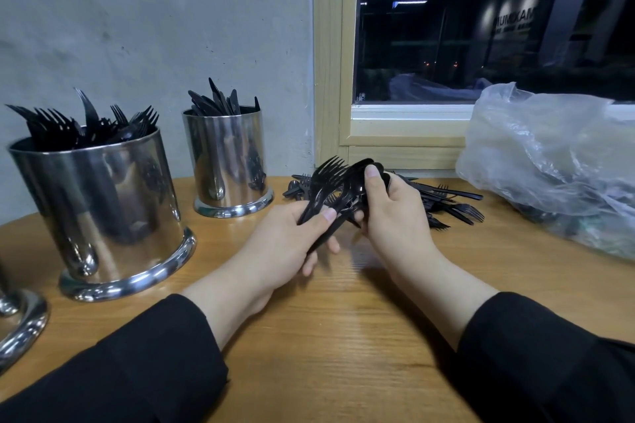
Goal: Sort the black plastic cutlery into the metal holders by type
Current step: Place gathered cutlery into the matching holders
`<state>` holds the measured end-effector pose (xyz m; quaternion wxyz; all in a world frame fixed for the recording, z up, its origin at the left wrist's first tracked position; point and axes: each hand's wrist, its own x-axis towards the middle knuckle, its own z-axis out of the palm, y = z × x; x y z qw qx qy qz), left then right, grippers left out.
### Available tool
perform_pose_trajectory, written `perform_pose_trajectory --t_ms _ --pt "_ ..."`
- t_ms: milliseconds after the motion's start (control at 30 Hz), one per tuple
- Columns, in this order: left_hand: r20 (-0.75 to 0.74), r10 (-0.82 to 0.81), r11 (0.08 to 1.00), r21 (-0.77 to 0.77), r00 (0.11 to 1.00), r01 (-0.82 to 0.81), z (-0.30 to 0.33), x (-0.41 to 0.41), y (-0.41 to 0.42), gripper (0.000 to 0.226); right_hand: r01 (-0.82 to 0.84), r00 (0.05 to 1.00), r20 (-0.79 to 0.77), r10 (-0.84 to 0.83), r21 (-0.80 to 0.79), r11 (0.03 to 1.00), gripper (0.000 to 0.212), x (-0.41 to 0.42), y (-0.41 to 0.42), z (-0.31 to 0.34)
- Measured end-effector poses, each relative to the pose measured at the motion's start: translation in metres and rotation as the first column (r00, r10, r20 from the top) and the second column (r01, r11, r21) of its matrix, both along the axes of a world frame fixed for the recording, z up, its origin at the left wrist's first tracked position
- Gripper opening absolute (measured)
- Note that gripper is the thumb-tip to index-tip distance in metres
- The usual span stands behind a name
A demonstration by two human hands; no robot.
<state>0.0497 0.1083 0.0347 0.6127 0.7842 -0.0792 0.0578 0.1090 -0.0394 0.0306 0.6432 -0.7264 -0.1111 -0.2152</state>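
Hands, left (285, 244) and right (395, 216), grip forks (326, 178) and spoons (359, 175); three holders (103, 203) visible.

Pale lettering on a dark building front (514, 19) through the window (481, 27), reading roughly "MUNKAM", smaller line beneath too blurred to read

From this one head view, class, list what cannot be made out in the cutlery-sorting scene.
- Third metal holder: cut off by the left edge; contents unseen.
- Plastic bag: cloudy film and the right edge hide its contents.
- Spoons: the right hand covers them; count unclear.
- Loose pile: partly behind both hands.
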Motion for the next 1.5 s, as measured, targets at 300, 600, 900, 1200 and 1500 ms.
perform_pose_trajectory --t_ms 300,600,900,1200,1500 --pt "-0.046 -0.037 0.998 -0.044 0.998 0.035 0.0 0.0 0.0 0.028 -0.043 0.998 -0.047 0.045 0.05 0.998 0.035 0.005 -0.005 -0.004" --pt "-0.112 -0.235 0.956 -0.203 0.965 0.209 0.0 -0.004 -0.002 0.032 0.029 0.999 0.044 -0.02 -0.21 0.977 0.032 0.003 -0.006 0.001" --pt "-0.076 0.073 0.951 -0.296 0.994 -0.092 -0.008 0.012 0.005 0.034 0.129 0.982 0.158 -0.1 -0.182 0.975 0.039 0.031 -0.043 0.013" --pt "-0.062 0.233 0.915 -0.324 0.97 -0.241 -0.017 0.036 0.005 0.046 0.151 0.988 0.084 -0.129 -0.705 0.693 0.018 0.07 -0.063 0.008" --pt "-0.069 0.23 0.898 -0.371 0.971 -0.239 -0.02 0.049 0.005 0.044 0.101 0.98 0.016 -0.199 -0.9 0.424 0.023 0.103 -0.039 0.005"
